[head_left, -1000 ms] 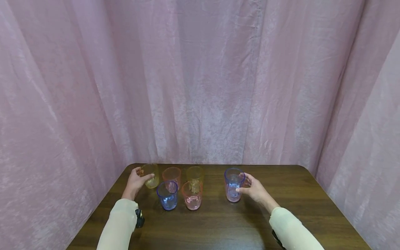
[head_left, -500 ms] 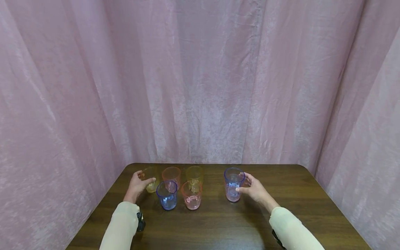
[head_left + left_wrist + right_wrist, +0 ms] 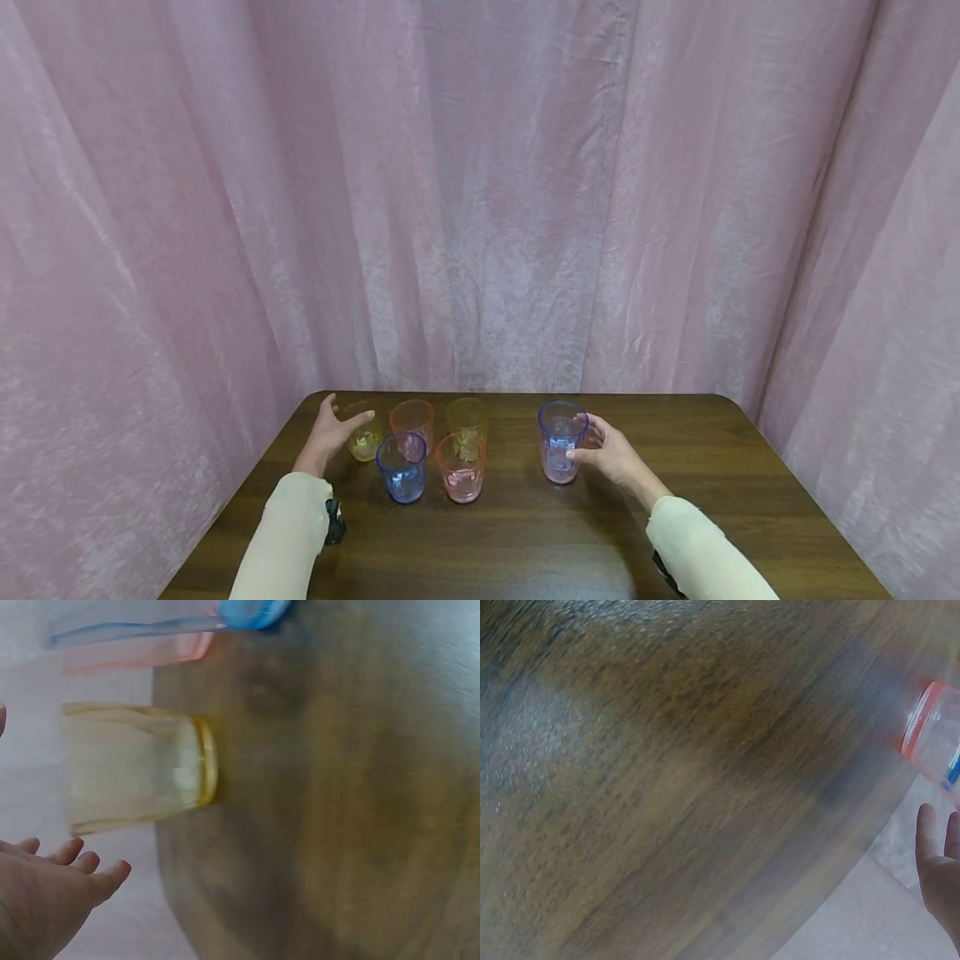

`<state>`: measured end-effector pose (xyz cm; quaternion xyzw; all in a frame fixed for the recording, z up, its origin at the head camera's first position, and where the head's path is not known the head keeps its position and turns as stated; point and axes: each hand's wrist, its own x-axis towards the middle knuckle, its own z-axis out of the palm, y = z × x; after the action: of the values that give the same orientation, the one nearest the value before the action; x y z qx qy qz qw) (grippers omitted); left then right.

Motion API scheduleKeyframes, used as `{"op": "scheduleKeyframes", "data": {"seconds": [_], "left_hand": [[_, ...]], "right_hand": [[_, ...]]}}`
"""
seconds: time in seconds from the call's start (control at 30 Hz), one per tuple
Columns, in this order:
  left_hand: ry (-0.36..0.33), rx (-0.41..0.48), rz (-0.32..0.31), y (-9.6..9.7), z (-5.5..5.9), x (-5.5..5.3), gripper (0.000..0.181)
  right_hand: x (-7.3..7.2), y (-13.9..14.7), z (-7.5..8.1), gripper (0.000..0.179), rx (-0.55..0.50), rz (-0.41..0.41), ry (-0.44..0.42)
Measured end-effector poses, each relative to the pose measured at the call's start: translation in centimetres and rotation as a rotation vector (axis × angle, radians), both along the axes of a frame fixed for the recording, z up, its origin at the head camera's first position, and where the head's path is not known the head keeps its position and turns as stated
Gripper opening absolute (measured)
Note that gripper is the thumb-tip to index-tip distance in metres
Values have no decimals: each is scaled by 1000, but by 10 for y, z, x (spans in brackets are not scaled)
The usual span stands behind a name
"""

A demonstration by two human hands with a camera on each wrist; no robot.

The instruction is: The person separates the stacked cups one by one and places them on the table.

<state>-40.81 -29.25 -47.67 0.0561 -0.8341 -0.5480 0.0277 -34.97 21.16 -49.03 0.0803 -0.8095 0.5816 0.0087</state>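
At the far left of the table, in the head view, a clear yellow plastic cup [image 3: 365,447] stands upright. My left hand [image 3: 327,435] is beside it, thumb and fingers spread apart. In the left wrist view the fingers [image 3: 109,881] are loose near the rim of the yellow cup [image 3: 135,771], which rests on the wood. On the right, my right hand [image 3: 617,458] holds a blue cup [image 3: 562,429] nested in a pink cup [image 3: 558,477], thumb in front and fingers behind. The right wrist view catches only part of this pink cup [image 3: 932,731] and the hand [image 3: 941,889].
Between the hands stand a blue cup [image 3: 405,483], a pink cup [image 3: 462,485] in front, and a pink cup [image 3: 412,417] and yellow cup [image 3: 468,417] behind. They are on a brown wooden table [image 3: 510,550]. A pink curtain [image 3: 480,208] hangs behind its far edge.
The yellow cup at far left came down onto the table, and my left hand has let go of it, its fingers spreading. My right hand and the nested cups have stayed put.
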Motion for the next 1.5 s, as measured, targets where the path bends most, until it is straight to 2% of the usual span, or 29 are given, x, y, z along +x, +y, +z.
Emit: {"op": "scheduleKeyframes", "data": {"seconds": [0.27, 0.53, 0.87, 1.2, 1.33, 1.5], "left_hand": [[25, -55, -13, 15, 35, -1, 117], [59, -45, -63, 35, 66, -3, 116], [95, -26, -139, 86, 99, -8, 108], [161, 31, -232, 155, 114, -4, 104], [152, 68, -284, 182, 115, 0, 98], [123, 61, -351, 212, 111, 6, 99]], "right_hand": [[1, 0, 0, 76, 0, 5, 2], [2, -1, 1, 77, -19, 14, 1], [3, -1, 2, 78, 22, 16, 5], [1, 0, 1, 80, 13, 10, -5], [1, 0, 0, 81, 19, 7, -10], [4, -1, -1, 83, 26, 14, -24]]}}
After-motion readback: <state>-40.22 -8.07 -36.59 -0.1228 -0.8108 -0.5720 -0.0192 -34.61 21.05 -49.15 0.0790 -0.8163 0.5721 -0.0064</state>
